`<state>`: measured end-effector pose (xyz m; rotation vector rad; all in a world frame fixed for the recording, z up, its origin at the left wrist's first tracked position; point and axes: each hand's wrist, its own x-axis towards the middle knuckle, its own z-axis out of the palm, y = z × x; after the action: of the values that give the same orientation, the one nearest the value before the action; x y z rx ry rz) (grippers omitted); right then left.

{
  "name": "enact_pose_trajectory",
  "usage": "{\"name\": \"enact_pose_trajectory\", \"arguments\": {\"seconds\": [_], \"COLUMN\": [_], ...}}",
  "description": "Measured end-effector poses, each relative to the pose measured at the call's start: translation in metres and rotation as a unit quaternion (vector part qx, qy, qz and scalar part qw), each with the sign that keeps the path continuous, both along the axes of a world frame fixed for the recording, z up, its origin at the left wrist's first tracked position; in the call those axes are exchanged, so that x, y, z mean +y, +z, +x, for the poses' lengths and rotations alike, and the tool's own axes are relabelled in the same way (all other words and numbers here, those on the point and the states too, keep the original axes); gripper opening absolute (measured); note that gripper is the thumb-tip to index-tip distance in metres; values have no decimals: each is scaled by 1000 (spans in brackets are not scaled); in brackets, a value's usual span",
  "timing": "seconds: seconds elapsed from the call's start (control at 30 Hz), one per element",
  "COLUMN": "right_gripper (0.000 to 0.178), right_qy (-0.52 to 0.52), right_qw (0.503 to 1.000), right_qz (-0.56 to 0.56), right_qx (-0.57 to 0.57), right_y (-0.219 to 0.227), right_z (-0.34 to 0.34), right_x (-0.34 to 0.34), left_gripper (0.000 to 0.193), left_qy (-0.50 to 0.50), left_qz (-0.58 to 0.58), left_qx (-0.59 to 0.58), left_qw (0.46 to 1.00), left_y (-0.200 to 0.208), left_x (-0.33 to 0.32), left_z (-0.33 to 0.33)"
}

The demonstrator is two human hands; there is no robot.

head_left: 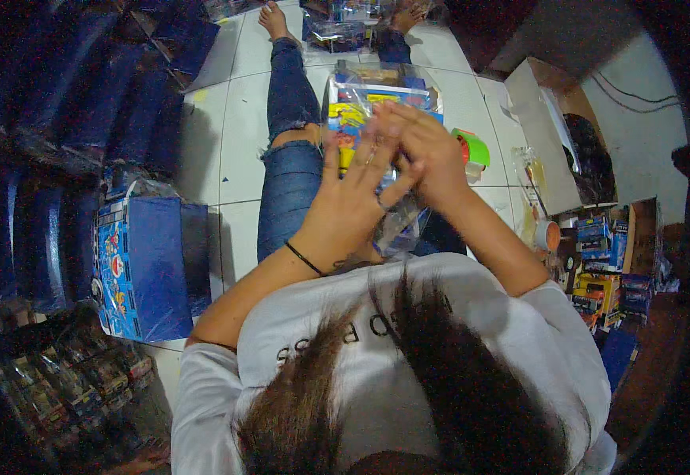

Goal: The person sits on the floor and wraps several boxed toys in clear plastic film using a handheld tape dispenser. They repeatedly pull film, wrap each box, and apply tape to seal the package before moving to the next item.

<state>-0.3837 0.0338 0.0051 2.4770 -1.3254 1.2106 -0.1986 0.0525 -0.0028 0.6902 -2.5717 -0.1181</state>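
Note:
Between my legs lies a box (pixel 342 113) with bright yellow, blue and red print, loosely covered in clear plastic wrap (pixel 428 79). My left hand (pixel 353 182) rests over its near part, fingers spread, a ring on one finger and a dark band at the wrist. My right hand (pixel 424 150) reaches in from the right, its fingers crossing the left fingertips above the box. Those right fingers are blurred, so whether they pinch the wrap is hidden. Crumpled clear plastic also shows below my palms.
A green tape roll (pixel 474 148) stands on the tiles right of the box. At left are a blue printed carton (pixel 151 265) and stacked dark blue packages (pixel 36 214). An open cardboard box (pixel 535 131) and small coloured boxes (pixel 598 245) stand at right. More wrapped packages (pixel 337 32) lie between my feet.

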Motion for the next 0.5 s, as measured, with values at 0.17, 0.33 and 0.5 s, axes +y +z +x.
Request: {"name": "enact_pose_trajectory", "arguments": {"seconds": [0.17,0.33,0.5], "right_gripper": [28,35,75], "right_qy": [-22,24,-543], "right_qw": [969,954,769], "right_qz": [235,189,337], "right_qx": [-68,-232,18], "right_y": [-1,-19,-132], "right_z": [7,-59,-157], "right_x": [45,49,-58], "left_gripper": [132,131,105], "left_qy": [16,65,63], "left_qz": [-6,-38,-48], "left_qx": [-44,-95,-113], "left_qw": [999,993,990], "left_y": [12,16,22], "left_x": [-7,-6,-2], "left_z": [-5,0,0]}}
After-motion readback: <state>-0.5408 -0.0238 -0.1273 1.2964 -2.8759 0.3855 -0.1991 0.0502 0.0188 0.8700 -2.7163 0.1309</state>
